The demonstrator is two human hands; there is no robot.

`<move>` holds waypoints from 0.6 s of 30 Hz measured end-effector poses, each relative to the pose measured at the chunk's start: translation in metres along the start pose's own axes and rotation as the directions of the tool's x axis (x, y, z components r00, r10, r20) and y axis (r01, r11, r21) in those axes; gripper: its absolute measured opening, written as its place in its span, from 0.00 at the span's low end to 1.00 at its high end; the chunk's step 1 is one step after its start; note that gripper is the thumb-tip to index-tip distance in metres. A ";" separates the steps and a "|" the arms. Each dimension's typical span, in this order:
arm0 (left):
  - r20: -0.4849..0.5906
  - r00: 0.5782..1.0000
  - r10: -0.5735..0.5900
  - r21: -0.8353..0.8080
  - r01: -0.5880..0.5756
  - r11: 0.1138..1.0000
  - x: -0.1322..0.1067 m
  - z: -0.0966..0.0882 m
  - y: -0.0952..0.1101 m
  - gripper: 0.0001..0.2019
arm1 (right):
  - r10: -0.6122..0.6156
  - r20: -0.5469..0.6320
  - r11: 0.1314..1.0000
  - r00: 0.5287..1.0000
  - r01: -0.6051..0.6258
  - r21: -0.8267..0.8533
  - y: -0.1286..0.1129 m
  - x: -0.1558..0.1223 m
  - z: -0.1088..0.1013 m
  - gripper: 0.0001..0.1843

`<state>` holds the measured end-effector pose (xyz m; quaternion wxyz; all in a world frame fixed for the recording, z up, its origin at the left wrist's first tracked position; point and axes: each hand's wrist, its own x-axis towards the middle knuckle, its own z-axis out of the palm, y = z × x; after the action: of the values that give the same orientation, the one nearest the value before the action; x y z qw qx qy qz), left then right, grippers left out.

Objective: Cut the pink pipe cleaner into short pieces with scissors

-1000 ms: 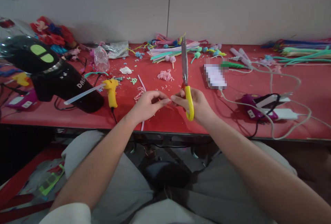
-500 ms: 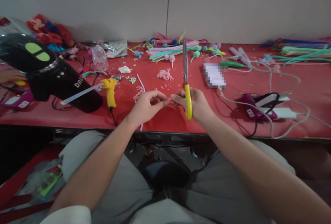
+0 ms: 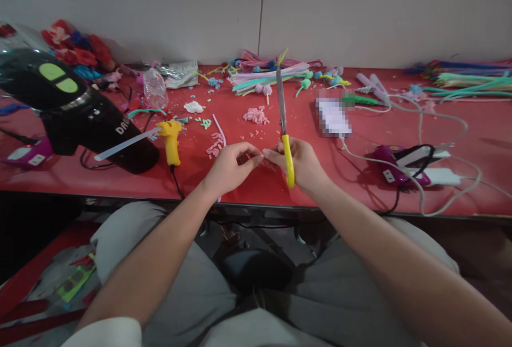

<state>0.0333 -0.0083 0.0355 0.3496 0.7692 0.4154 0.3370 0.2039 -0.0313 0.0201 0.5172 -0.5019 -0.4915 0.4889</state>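
Note:
Over the red table's front part, my left hand (image 3: 234, 166) and my right hand (image 3: 302, 164) meet fingertip to fingertip. Yellow-handled scissors (image 3: 288, 161) hang on my right hand, their blades closed and pointing away from me. The thumb and forefinger of my left hand are pinched together; whatever lies between the fingertips is too small to make out. Close behind my left hand lie short pink pieces (image 3: 215, 145) and a lilac pipe cleaner (image 3: 219, 127). Beyond my hands is a second heap of pink pieces (image 3: 256, 116).
A yellow glue gun (image 3: 172, 141) with a long glue stick and a black handheld vacuum (image 3: 100, 117) stand at left. Bundled pipe cleaners (image 3: 272, 77) lie along the wall. To the right are a blurred-out phone (image 3: 333, 116), white cables and a purple power strip (image 3: 400, 165).
The scissors have tilted so their tips point further left. Both hands stay together in nearly the same place. Another person's hand at the far left has gone out of view.

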 end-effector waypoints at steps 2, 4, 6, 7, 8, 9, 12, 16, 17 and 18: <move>-0.016 1.000 -0.009 -0.023 0.009 1.000 0.001 0.000 -0.004 0.06 | 0.003 -0.003 0.999 1.000 -0.003 -0.044 -0.001 0.000 -0.002 0.28; -0.066 0.998 -0.021 -0.036 0.019 0.999 0.002 -0.002 -0.010 0.07 | 0.030 -0.004 0.993 1.000 -0.030 -0.118 -0.004 0.000 -0.007 0.28; -0.123 0.992 -0.034 -0.041 0.029 0.999 0.003 -0.006 -0.018 0.07 | 0.071 0.011 0.957 0.997 -0.066 -0.281 -0.008 -0.001 -0.016 0.27; -0.144 0.989 -0.040 -0.047 0.033 0.998 0.004 -0.009 -0.022 0.07 | 0.077 0.028 0.913 0.997 -0.060 -0.403 -0.009 -0.002 -0.022 0.27; -0.159 0.986 -0.045 -0.054 0.036 0.998 0.003 -0.012 -0.026 0.08 | 0.067 0.038 0.858 0.997 -0.038 -0.512 -0.010 -0.003 -0.028 0.28; -0.170 0.984 -0.051 -0.066 0.040 0.997 0.003 -0.015 -0.030 0.08 | 0.044 0.034 0.798 0.998 -0.015 -0.603 -0.010 -0.004 -0.035 0.30; -0.188 0.980 -0.068 -0.119 0.046 0.992 0.000 -0.020 -0.038 0.08 | 0.017 0.037 0.659 0.999 0.017 -0.752 -0.002 -0.009 -0.056 0.32; -0.202 0.978 -0.047 -0.162 0.014 0.987 -0.002 -0.018 -0.041 0.08 | 0.010 0.050 0.563 0.999 0.035 -0.826 0.008 -0.018 -0.072 0.32; -0.214 0.976 -0.032 -0.161 -0.003 0.987 -0.002 -0.017 -0.042 0.08 | 0.015 0.059 0.545 0.998 0.041 -0.838 0.009 -0.020 -0.074 0.32; -0.228 0.973 -0.018 -0.158 -0.019 0.987 -0.002 -0.015 -0.042 0.08 | 0.025 0.070 0.528 0.997 0.046 -0.848 0.008 -0.022 -0.074 0.32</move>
<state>0.0033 0.0116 0.0084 0.3598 0.6948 0.4245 0.4557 0.2769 -0.0556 0.0104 0.1932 -0.6685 -0.6887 0.2036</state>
